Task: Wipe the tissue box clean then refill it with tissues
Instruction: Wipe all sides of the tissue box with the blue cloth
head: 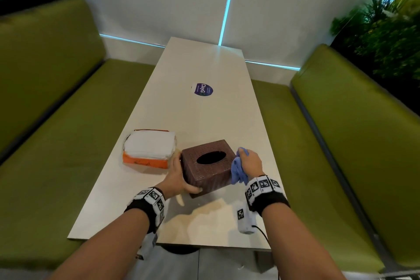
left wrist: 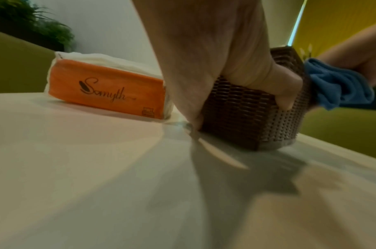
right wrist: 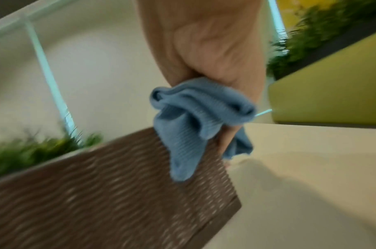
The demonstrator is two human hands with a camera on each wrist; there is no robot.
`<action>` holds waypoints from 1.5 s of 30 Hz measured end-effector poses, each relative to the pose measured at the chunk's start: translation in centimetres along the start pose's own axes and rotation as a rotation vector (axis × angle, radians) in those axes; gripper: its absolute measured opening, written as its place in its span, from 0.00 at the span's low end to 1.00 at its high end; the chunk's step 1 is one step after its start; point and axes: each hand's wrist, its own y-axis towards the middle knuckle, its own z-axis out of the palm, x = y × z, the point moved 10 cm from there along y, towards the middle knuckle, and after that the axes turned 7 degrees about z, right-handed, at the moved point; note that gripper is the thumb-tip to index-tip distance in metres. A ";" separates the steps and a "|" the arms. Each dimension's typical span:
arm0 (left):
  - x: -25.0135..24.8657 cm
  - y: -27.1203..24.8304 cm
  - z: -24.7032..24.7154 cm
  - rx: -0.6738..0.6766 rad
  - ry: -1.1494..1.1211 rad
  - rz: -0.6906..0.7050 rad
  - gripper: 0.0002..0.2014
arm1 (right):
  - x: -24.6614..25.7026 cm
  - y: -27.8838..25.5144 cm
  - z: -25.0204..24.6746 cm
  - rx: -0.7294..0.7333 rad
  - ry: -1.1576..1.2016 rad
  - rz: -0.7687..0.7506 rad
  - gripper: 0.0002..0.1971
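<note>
A brown woven tissue box (head: 208, 167) (left wrist: 242, 111) (right wrist: 110, 193) with an oval top opening stands on the table's near end. My left hand (head: 179, 179) (left wrist: 236, 67) grips its left near corner, thumb across the near face. My right hand (head: 248, 162) (right wrist: 204, 55) holds a bunched blue cloth (head: 237, 169) (left wrist: 340, 84) (right wrist: 193, 121) against the box's right side. An orange pack of white tissues (head: 148, 149) (left wrist: 106, 87) lies to the left of the box.
The long beige table (head: 204, 116) carries a round purple sticker (head: 202, 89) further back. Green padded benches (head: 56, 132) run along both sides. Plants (head: 381, 36) stand behind the right bench. A white wall closes the far end.
</note>
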 end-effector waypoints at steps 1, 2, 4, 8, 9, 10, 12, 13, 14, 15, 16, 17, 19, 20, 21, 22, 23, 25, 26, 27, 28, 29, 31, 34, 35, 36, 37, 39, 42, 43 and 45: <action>0.0 0.0 -0.2 0.000 -0.081 -0.040 0.72 | -0.6 0.1 -0.5 0.053 0.153 0.033 0.14; 0.0 0.0 -0.4 -0.008 -0.173 -0.063 0.69 | -1.5 0.3 -0.5 0.115 0.324 0.090 0.14; -1.1 0.0 -0.6 -0.001 -0.330 -0.092 0.54 | -3.2 0.0 0.3 0.224 0.546 0.189 0.16; -2.8 0.0 -0.6 0.074 -0.313 -0.127 0.35 | -3.1 -1.6 0.8 0.295 0.609 0.205 0.16; -2.8 0.2 -0.6 0.111 -0.249 -0.116 0.47 | -2.9 -1.8 0.5 0.293 0.612 0.202 0.15; -2.9 0.3 -0.8 0.148 -0.164 -0.100 0.60 | -2.6 -1.9 0.3 0.296 0.618 0.206 0.15; -3.1 0.4 -0.9 0.215 -0.028 -0.049 0.70 | -2.3 -2.1 0.1 0.312 0.617 0.223 0.16; -3.2 0.3 -0.8 0.244 0.001 -0.028 0.70 | -2.3 -2.2 0.1 0.317 0.608 0.232 0.16; -3.4 0.2 -0.4 0.266 0.011 -0.010 0.68 | -2.2 -2.4 0.1 0.330 0.598 0.246 0.16; -3.1 0.3 -0.3 0.262 0.014 -0.005 0.64 | -2.2 -2.5 0.3 0.345 0.586 0.259 0.17; -3.1 0.3 -0.4 0.244 0.002 -0.013 0.59 | -2.1 -2.7 0.4 0.357 0.561 0.268 0.17; -2.7 0.3 -0.7 0.218 -0.018 -0.044 0.55 | -2.0 -2.8 0.4 0.360 0.529 0.270 0.17; -1.7 0.3 -1.2 0.172 -0.025 -0.069 0.51 | -1.3 -2.6 -0.1 0.320 0.459 0.235 0.17; -1.3 0.4 -1.5 0.159 0.002 -0.059 0.51 | -0.5 -2.4 -0.9 0.248 0.418 0.181 0.18; -1.2 0.4 -1.7 0.155 0.025 -0.050 0.51 | 0.5 -2.0 -1.8 0.146 0.376 0.107 0.20; -1.1 0.5 -1.8 0.145 0.038 -0.034 0.51 | 1.9 -2.1 -2.9 0.042 0.336 0.024 0.21; -1.0 0.6 -1.9 0.139 0.034 -0.023 0.51 | 3.5 -2.5 -3.6 -0.049 0.299 -0.057 0.22; -1.2 0.9 -1.8 0.111 0.017 0.007 0.53 | 6.9 -4.3 -3.6 -0.160 0.221 -0.167 0.22; -1.3 1.1 -1.8 0.089 -0.004 0.032 0.55 | 8.5 -5.6 -2.6 -0.165 0.203 -0.186 0.22; -1.4 1.2 -1.8 0.068 -0.031 0.050 0.56 | 9.8 -6.7 -1.1 -0.152 0.163 -0.213 0.22; -1.4 1.1 -1.7 0.047 -0.053 0.066 0.55 | 11.2 -8.0 1.1 -0.135 0.047 -0.279 0.22; -1.4 1.0 -1.5 0.026 -0.076 0.079 0.51 | 12.0 -9.0 3.9 -0.114 -0.134 -0.361 0.23; -1.8 0.8 -1.3 -0.007 -0.078 0.117 0.40 | 11.9 -10.2 9.4 -0.064 -0.500 -0.484 0.26; -2.1 0.7 -1.4 -0.025 -0.032 0.137 0.41 | 10.6 -8.6 9.8 -0.130 -0.791 -0.561 0.28; -1.9 0.8 -1.5 -0.028 -0.019 0.127 0.45 | 9.9 -7.2 8.5 -0.154 -0.820 -0.540 0.28; -1.8 0.8 -1.5 -0.024 -0.005 0.116 0.47 | 8.9 -5.5 6.8 -0.161 -0.803 -0.475 0.27; -1.8 0.8 -1.5 -0.017 -0.004 0.113 0.48 | 7.9 -3.9 4.8 -0.161 -0.733 -0.384 0.25; -1.9 0.9 -1.5 -0.014 -0.011 0.117 0.46 | 6.5 -2.0 1.4 -0.227 -0.585 -0.284 0.23; -2.0 0.8 -1.5 -0.011 0.002 0.133 0.46 | 7.8 -3.9 3.3 -0.273 -0.835 -0.323 0.31; -1.9 0.9 -1.4 -0.012 -0.003 0.132 0.46 | 8.8 -5.4 5.6 -0.250 -0.916 -0.395 0.37; -2.0 0.9 -1.6 -0.023 0.020 0.134 0.41 | 11.1 -8.9 9.8 -0.188 -0.895 -0.532 0.40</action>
